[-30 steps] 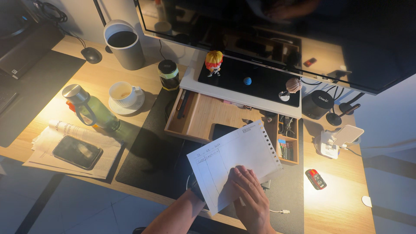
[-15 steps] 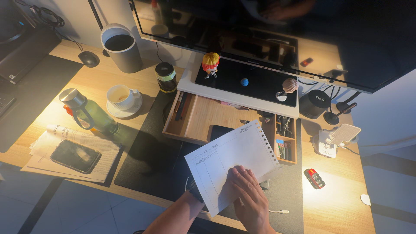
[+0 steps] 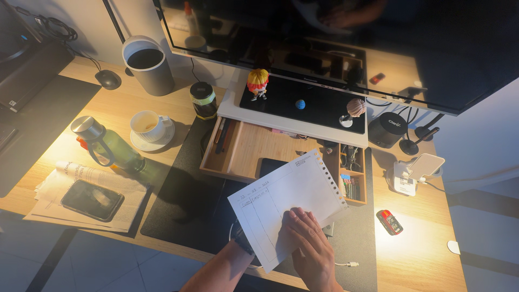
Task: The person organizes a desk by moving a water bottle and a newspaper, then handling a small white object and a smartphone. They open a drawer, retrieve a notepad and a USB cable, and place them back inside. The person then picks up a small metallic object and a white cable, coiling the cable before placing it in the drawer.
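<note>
Head view, looking down on a wooden counter (image 3: 427,254) lit warmly from the side. The right hand (image 3: 309,246) lies flat, fingers together and stretched out, pressing on the lower part of a ruled sheet of paper (image 3: 286,200) with punched holes along one edge. The sheet sits tilted on a dark desk mat (image 3: 178,200), its upper corner overlapping a wooden drawer tray (image 3: 254,148). The left hand (image 3: 242,240) is mostly hidden beneath the sheet's lower left edge; only the forearm and a dark wrist band show, so I cannot tell whether it is open or closed.

Left of the mat lie a newspaper (image 3: 81,192) with a phone (image 3: 92,200) on top, a green bottle (image 3: 105,146) on its side, and a cup on a saucer (image 3: 148,127). A grey bin (image 3: 147,65) and a dark jar (image 3: 203,100) stand farther back. A small figurine (image 3: 258,82) stands on the monitor stand under the big screen (image 3: 324,38). A red toy car (image 3: 389,221) rests to the right of the sheet, well apart from it.
</note>
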